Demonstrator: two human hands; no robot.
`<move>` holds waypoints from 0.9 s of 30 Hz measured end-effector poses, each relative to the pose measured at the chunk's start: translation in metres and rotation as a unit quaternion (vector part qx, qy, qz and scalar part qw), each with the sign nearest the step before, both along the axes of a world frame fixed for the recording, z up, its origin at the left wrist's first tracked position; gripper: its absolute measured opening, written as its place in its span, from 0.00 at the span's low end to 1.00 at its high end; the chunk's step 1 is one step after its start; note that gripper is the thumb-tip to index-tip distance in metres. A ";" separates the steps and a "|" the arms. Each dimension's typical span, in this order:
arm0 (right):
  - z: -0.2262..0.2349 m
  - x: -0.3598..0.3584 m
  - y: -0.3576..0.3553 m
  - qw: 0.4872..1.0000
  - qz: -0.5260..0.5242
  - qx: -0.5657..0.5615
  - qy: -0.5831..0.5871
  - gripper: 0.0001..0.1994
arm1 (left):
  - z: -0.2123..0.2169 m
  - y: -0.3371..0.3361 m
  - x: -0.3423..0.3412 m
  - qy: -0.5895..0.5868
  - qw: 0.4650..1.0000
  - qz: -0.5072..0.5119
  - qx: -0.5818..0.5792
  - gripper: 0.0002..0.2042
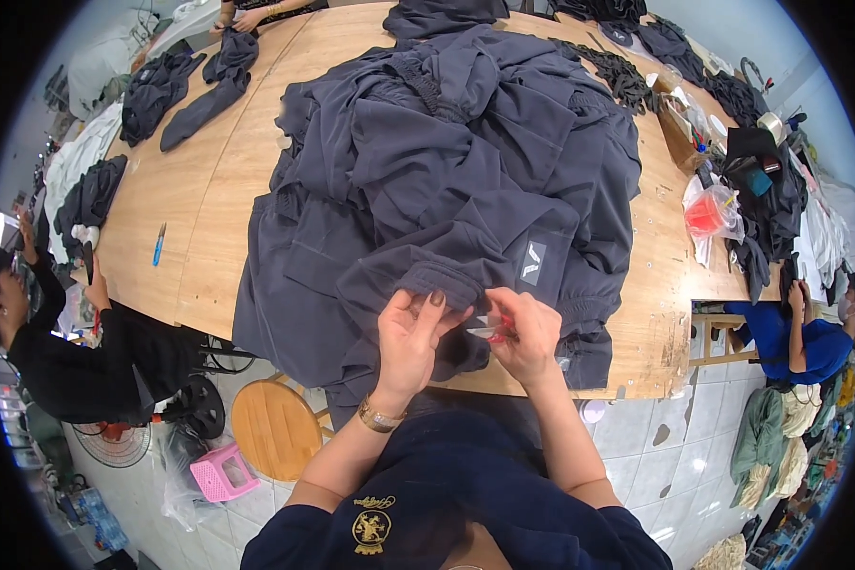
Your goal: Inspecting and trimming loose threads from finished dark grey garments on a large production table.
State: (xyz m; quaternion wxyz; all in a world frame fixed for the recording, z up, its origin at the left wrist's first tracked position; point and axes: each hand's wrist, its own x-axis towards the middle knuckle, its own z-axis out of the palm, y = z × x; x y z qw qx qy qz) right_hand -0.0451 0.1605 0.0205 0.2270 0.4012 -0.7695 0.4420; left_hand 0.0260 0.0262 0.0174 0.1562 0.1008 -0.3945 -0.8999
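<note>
Our left grip (410, 337) pinched the gathered edge (446, 275) of a dark garment (378, 273) between thumb and fingers, while our right grip (526, 334) was wrapped around red-handled snips (506, 327) just beside it. The garment lay at the near side of a heap of dark clothing (446, 171) on the wooden worktop (228, 190). We saw a blue-handled cutter (158, 247) lying to the left, apart from the heap.

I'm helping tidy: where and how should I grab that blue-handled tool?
Probably best by its blue handle, from the near side of the table: the tool lies flat, handle toward that side, its narrow, perhaps sharp tip pointing away.
</note>
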 end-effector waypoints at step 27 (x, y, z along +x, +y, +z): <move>-0.006 0.010 -0.004 0.984 -0.067 0.104 -0.125 0.17 | 0.006 0.000 0.001 -0.011 0.999 0.008 0.052 0.11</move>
